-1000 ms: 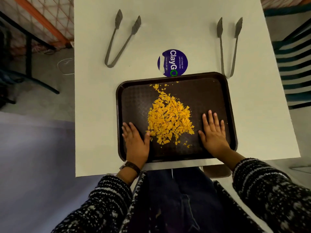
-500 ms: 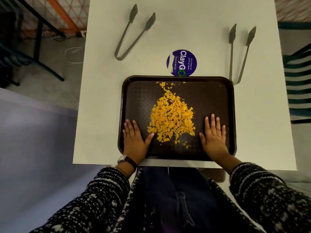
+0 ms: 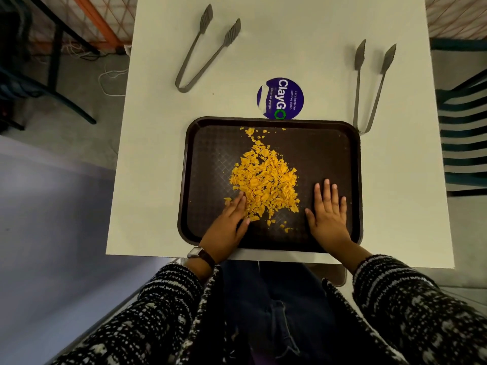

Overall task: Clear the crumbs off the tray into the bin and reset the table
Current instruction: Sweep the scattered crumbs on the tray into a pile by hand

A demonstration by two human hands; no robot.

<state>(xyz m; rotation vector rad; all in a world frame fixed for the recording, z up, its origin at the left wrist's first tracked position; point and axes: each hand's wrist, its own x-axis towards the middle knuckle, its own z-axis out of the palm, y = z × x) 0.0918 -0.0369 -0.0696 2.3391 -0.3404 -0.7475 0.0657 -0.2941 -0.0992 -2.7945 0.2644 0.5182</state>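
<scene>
Counter (image 3: 290,35): white and flat. It carries everything here, and the tray sits at its near edge, in front of me.
Tray (image 3: 329,154): dark, textured floor with a low raised rim. I judge it stiff and light. The best hold looks like the left and right rims, one hand on each, kept level until it is over the bin.
Bin: not in view.
Crumbs (image 3: 266,185): orange flakes heaped at the tray's middle, nearer my left hand. I judge them loose, brittle and nearly weightless. They are too small to pinch up, so they should be swept or tipped. They will slide on any tilt, and the rim is low.
Left tongs (image 3: 203,56): lie on the counter at far left, arms apart, well clear of the tray.
Right tongs (image 3: 369,88): lie on the counter at far right, hinge end just beside the tray's far right corner.
Left hand (image 3: 226,225): lies on the tray floor, angled toward the heap. Its fingers (image 3: 238,204) are straight and close together, with the tips touching the heap's near left edge.
Right hand (image 3: 329,214): palm down on bare tray to the right of the heap. Its fingers (image 3: 326,191) are straight and slightly spread, holding nothing.
Sticker (image 3: 280,98): a round purple sticker on the counter, its near edge tucked at the tray's far rim.
Strays (image 3: 250,131): a thin trail of flakes toward the far rim, plus a few more near the front.
</scene>
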